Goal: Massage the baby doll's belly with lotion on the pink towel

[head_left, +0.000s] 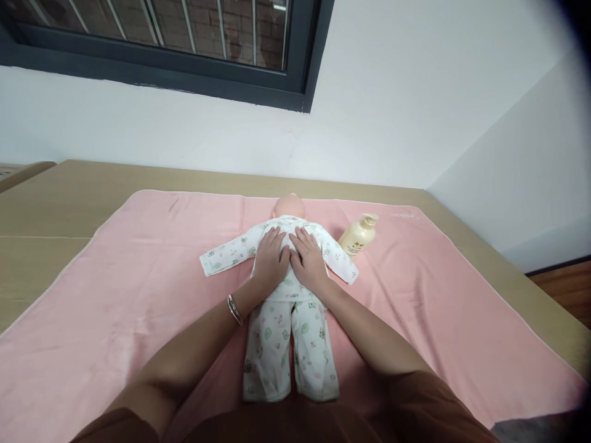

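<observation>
A baby doll [290, 206] lies on its back on a pink towel [138, 277], dressed in a white printed shirt and trousers [289, 344]. My left hand [271, 259] rests flat on the doll's chest, fingers spread, with a bracelet on its wrist. My right hand [308, 258] lies flat beside it on the chest, touching the left hand. Neither hand grips anything. The doll's sleeves stretch out to both sides.
A cream pump bottle [358, 236] lies tilted on the towel just right of the doll's shoulder. The towel covers a tan table [55, 203] set against a white wall under a dark-framed window [184, 55]. Wooden floor [563, 289] shows at the right.
</observation>
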`<state>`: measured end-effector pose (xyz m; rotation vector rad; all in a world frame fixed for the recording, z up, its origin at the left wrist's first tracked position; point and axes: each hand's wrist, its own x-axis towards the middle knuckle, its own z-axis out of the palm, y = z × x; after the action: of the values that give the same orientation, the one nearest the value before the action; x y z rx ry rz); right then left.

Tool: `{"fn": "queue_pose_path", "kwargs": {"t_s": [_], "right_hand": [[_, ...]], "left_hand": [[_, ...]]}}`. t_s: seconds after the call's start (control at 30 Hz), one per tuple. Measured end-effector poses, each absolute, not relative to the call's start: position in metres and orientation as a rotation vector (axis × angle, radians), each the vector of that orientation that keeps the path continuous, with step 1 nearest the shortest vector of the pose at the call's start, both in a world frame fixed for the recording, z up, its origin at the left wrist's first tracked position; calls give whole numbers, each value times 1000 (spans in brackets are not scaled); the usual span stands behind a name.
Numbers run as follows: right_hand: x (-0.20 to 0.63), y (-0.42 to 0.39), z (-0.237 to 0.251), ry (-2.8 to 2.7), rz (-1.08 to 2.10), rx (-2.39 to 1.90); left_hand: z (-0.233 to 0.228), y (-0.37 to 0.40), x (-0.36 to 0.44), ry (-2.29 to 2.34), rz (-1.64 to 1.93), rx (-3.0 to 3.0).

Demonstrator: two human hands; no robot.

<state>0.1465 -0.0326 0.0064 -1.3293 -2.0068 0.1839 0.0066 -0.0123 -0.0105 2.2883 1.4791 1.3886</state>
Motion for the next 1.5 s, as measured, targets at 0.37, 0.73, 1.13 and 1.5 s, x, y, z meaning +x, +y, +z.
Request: {"fn": "queue_pose_path", "kwargs": {"t_s": [0.37, 0.73, 1.13, 1.5], "right_hand": [[147, -32, 5, -2009, 163, -1322], [147, -32, 6, -2010, 166, -1325], [147, -32, 6, -2007, 187, -1332], [147, -32, 6, -2014, 169, -1322]], "left_hand": [[-11, -12, 6, 1478, 1396, 2291], [-11, -12, 7, 1478, 1398, 2296], [-11, -12, 6, 1477, 1382, 2293], [-12, -11, 6, 1475, 1394, 2288]]}}
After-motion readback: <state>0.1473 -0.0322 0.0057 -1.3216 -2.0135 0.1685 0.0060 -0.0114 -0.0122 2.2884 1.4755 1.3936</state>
